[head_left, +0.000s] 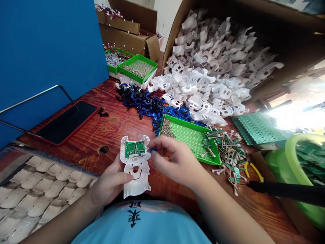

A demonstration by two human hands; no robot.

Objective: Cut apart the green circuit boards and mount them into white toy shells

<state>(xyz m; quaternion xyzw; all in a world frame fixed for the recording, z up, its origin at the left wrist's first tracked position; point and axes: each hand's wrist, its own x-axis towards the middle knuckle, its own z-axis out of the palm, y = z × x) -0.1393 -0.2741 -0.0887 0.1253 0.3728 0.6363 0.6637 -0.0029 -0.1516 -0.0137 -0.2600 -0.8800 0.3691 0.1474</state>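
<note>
My left hand (111, 181) grips a white plastic housing (137, 184) from its left side, thumb laid across the lower part. A green circuit board (135, 149) sits in the upper part of this housing. Pinched between the thumb and fingers of my right hand (171, 159) is a small blue plastic part (153, 149), just right of the housing's upper edge. Beyond my right hand lies a green tray (190, 135) with small metal screws (167, 128) heaped in its left corner.
Blue and black plastic parts (142, 100) and white shells (203, 88) pile up behind the tray. Wired circuit boards (231, 149) and yellow-handled pliers (254, 171) lie at right. A phone (67, 122) rests at left, near packed white shells (43, 189). A black rod-like tool (284, 191) juts in from the right.
</note>
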